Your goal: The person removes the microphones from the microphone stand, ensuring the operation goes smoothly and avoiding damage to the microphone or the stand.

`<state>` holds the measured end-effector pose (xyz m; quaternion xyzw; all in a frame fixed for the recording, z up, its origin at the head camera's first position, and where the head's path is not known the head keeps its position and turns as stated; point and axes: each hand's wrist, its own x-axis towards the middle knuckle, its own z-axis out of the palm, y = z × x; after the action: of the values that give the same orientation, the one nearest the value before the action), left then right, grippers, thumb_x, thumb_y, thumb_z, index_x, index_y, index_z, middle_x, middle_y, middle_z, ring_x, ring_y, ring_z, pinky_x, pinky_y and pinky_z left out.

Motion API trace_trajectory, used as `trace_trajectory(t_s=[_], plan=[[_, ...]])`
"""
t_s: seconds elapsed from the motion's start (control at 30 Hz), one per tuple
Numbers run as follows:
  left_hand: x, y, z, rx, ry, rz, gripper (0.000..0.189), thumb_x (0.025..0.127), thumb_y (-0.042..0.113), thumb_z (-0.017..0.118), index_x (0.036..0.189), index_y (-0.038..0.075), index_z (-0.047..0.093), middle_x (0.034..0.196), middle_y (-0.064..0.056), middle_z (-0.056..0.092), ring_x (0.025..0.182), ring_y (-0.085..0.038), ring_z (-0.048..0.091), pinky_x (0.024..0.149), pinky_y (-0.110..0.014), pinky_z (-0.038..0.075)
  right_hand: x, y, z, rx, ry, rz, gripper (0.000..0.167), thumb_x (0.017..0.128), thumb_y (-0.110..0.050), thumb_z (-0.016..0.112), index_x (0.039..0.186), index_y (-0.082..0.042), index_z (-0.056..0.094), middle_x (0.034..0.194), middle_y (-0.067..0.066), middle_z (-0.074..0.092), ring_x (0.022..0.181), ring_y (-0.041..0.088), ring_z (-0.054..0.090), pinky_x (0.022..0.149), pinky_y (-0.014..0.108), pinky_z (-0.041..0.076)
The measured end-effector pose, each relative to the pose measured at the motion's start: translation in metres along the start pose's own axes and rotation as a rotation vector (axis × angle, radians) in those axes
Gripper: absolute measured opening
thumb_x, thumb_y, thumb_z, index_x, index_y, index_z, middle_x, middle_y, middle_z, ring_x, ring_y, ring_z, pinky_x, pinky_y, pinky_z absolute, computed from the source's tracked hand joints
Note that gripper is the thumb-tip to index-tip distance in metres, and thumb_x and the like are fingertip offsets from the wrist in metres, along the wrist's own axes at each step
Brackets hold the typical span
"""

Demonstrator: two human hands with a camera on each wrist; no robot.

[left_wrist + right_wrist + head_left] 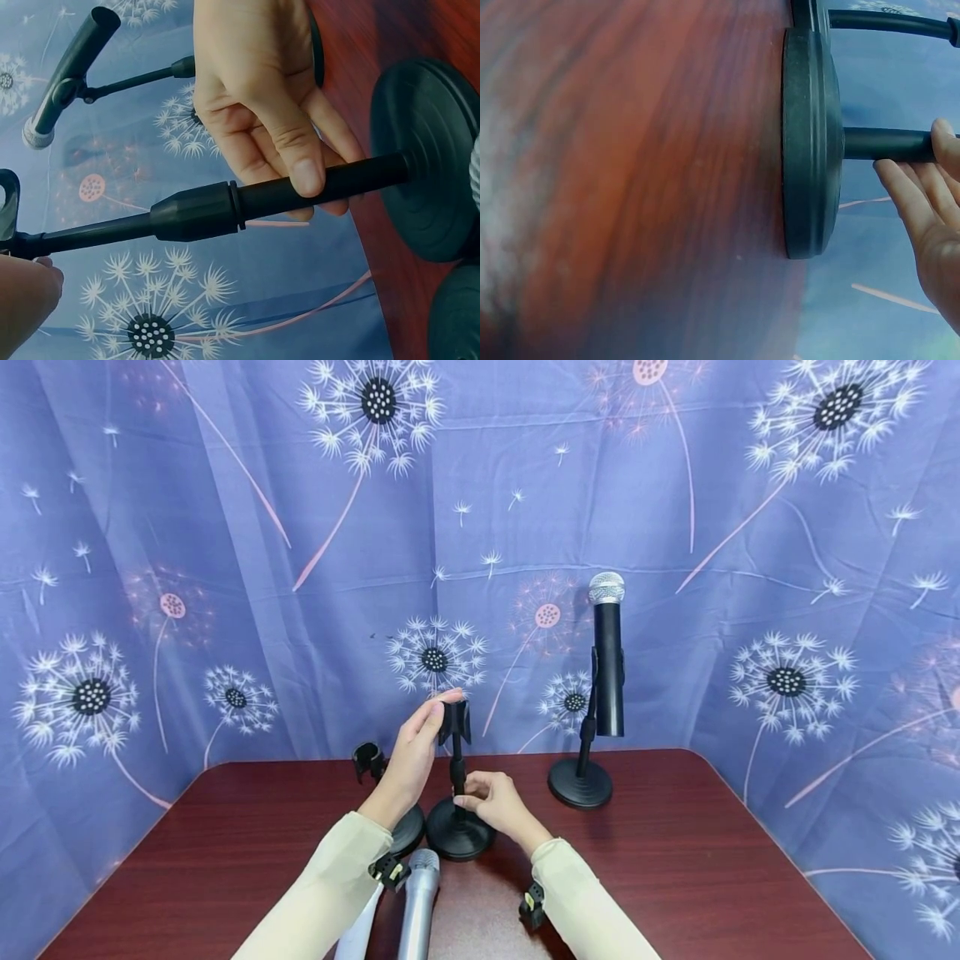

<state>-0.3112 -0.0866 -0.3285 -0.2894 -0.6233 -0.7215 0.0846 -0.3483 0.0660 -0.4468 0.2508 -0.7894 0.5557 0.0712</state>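
Note:
A black desktop microphone stand (458, 772) stands upright on its round base (810, 150). My right hand (498, 806) pinches its lower pole between thumb and fingers, below the thicker collar (196, 212). Up at the stand's clip (455, 720), my left hand (408, 764) holds the head, its fingers reaching across the top and its thumb at the near side. Only part of the left hand shows at the edge of the left wrist view. Close on the left is a second black stand (367, 760), its clip holding nothing and its pole partly hidden by my left hand.
A silver microphone (420, 902) lies in front of the stands, beside a white one (360, 931) partly covered by my left sleeve. Back right, a black microphone (609, 668) sits in a third stand (581, 785). The flowered curtain (510, 460) hangs behind the dark red table (675, 843).

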Motion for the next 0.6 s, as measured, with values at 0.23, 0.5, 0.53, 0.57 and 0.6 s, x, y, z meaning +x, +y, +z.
trace_trajectory(t_s=[0.23,0.5,0.53,0.57,0.6], plan=[[0.002,-0.004,0.003,-0.037,-0.003,0.015,0.05,0.106,0.033,0.035,0.134,-0.006,0.047,0.141,-0.013,0.045,0.136,-0.019,0.034,0.113,-0.04,0.023,-0.003,-0.006,-0.002,-0.03,-0.01,0.018,0.011,0.083,0.0,0.073,0.093,0.001,0.07,0.083,0.012,0.071,0.075,0.016,0.069,0.065,0.02,0.051],[0.002,-0.005,0.003,0.093,0.009,0.061,0.049,0.106,0.036,0.031,0.133,-0.001,0.05,0.139,-0.011,0.049,0.134,-0.019,0.037,0.111,-0.044,0.027,-0.009,-0.034,-0.008,-0.009,-0.021,-0.021,0.01,0.083,0.005,0.07,0.092,0.007,0.068,0.083,0.021,0.069,0.073,0.026,0.069,0.062,0.023,0.052],[0.002,-0.005,0.002,0.096,0.008,0.061,0.048,0.106,0.034,0.03,0.133,-0.001,0.05,0.14,-0.011,0.048,0.135,-0.019,0.038,0.111,-0.045,0.027,-0.008,-0.031,-0.007,-0.016,-0.019,-0.016,0.01,0.083,0.004,0.071,0.092,0.006,0.069,0.083,0.02,0.07,0.073,0.023,0.069,0.063,0.022,0.052],[0.002,-0.005,0.001,0.102,0.008,0.06,0.047,0.106,0.033,0.03,0.133,-0.001,0.05,0.14,-0.011,0.048,0.135,-0.019,0.038,0.111,-0.045,0.028,-0.007,-0.027,-0.006,-0.021,-0.016,-0.011,0.01,0.083,0.003,0.071,0.092,0.005,0.069,0.082,0.018,0.07,0.072,0.02,0.068,0.063,0.022,0.052],[0.001,-0.004,0.001,0.11,0.006,0.059,0.046,0.107,0.032,0.029,0.132,0.0,0.05,0.14,-0.011,0.048,0.135,-0.02,0.038,0.111,-0.045,0.028,-0.006,-0.023,-0.005,-0.025,-0.013,-0.004,0.01,0.083,0.003,0.072,0.093,0.004,0.069,0.082,0.016,0.071,0.071,0.017,0.068,0.063,0.021,0.052]])
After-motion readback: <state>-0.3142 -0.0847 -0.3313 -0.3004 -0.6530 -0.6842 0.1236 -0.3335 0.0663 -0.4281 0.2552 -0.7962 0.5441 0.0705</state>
